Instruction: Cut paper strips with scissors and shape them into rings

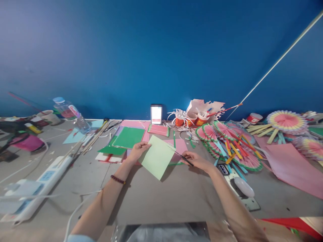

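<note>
My left hand [138, 150] pinches the left corner of a pale green paper sheet [157, 158], which is tilted above the grey table. In my right hand [195, 160] is a pair of scissors [182, 157], with its blades reaching to the sheet's right edge. Whether the blades are cutting into the paper, I cannot tell. Pink paper [179, 146] lies on the table behind the scissors. Just beyond the sheet rests a folded pink strip with green edges [158, 130]. Darker green sheets in a clear sleeve [130, 137] are behind my left hand.
A phone [156, 115] stands against the blue wall. Red cups [202, 118] hold pens and paper strips. Pleated paper fans [248, 159] and a phone with a white mouse [243, 187] lie right. Wooden sticks [94, 139], a bottle [79, 119] and a power strip [46, 183] are left.
</note>
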`<state>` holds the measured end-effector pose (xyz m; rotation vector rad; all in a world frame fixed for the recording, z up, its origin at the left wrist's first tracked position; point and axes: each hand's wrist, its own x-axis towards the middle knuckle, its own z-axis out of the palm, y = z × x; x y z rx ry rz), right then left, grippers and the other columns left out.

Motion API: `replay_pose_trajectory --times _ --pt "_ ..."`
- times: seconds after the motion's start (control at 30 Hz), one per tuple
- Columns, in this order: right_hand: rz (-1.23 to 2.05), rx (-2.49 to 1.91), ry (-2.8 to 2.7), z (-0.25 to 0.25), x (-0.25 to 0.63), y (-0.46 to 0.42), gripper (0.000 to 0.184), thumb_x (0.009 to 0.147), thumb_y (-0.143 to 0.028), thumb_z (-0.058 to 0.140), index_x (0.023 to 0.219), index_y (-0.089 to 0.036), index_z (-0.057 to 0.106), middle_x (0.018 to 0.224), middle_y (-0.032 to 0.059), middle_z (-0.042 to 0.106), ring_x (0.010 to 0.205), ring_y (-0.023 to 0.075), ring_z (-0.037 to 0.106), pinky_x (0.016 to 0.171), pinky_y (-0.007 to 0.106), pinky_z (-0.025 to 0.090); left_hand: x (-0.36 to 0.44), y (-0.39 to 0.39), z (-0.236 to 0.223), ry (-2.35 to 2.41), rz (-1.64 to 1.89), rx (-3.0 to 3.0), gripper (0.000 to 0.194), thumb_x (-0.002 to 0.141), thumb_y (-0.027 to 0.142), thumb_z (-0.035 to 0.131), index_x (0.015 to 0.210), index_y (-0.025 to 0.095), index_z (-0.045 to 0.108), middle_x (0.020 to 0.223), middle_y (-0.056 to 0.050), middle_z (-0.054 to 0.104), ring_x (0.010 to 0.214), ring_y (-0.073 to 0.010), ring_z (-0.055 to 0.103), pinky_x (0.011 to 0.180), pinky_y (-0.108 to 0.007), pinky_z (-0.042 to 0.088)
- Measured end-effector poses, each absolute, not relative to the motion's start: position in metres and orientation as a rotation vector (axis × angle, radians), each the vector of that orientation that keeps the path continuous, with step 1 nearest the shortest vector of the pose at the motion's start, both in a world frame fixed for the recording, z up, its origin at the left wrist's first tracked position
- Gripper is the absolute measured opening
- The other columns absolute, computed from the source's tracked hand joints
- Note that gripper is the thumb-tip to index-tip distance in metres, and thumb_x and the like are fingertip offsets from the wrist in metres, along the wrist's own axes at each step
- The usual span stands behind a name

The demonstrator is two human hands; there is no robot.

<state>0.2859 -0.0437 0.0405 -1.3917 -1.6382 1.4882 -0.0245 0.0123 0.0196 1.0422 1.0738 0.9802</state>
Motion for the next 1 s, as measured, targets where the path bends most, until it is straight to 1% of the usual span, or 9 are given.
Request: replay_pose_trajectory --times 0.17,0.4,0.57,0.77,1.0 --pt "1.513 -1.373 -1.613 0.0406 0.2859 -0.0432 0.033 0.070 -0.045 0.068 0.083 -0.016 0.061 0.071 -0.0017 0.056 0.066 0.0112 0.050 0.059 0.022 0.036 -0.0244 0.0123 0.0209 1.070 0.971 1.031 0.037 0.063 0.045 0.077 0.082 0.014 0.068 0.070 -0.006 0.071 0.056 -0.0177 0.065 0.051 -0.025 0.047" --pt "1.525 -1.435 -1.647 0.0428 0.2868 -0.0428 0.036 0.070 -0.050 0.068 0.081 -0.017 0.060 0.070 -0.0024 0.053 0.064 0.0107 0.046 0.056 0.021 0.032 -0.0244 0.0119 0.0219 1.066 0.974 1.007 0.039 0.061 0.044 0.079 0.082 0.013 0.067 0.070 -0.006 0.071 0.055 -0.0175 0.064 0.049 -0.025 0.047" --pt "1.527 -1.434 -1.644 0.0409 0.2883 -0.0416 0.034 0.070 -0.048 0.070 0.081 -0.017 0.062 0.071 -0.0016 0.055 0.067 0.0111 0.047 0.056 0.020 0.032 -0.0244 0.0122 0.0222 1.076 0.980 0.994 0.038 0.061 0.044 0.079 0.081 0.013 0.068 0.067 -0.005 0.070 0.052 -0.0166 0.063 0.048 -0.025 0.047" --pt "1.530 -1.488 -1.625 0.0398 0.2888 -0.0419 0.035 0.069 -0.051 0.069 0.080 -0.018 0.062 0.066 -0.0032 0.051 0.059 0.0090 0.041 0.050 0.020 0.029 -0.0245 0.0126 0.0226 1.071 0.985 1.000 0.041 0.060 0.044 0.080 0.083 0.013 0.069 0.069 -0.006 0.071 0.053 -0.0169 0.064 0.049 -0.025 0.047" --pt "1.569 -1.502 -1.607 0.0475 0.2870 -0.0435 0.037 0.068 -0.052 0.070 0.079 -0.018 0.062 0.061 -0.0044 0.050 0.053 0.0071 0.039 0.049 0.020 0.028 -0.0258 0.0143 0.0175 1.098 0.976 1.006 0.040 0.060 0.046 0.079 0.082 0.015 0.069 0.069 -0.004 0.071 0.053 -0.0169 0.064 0.050 -0.025 0.047"
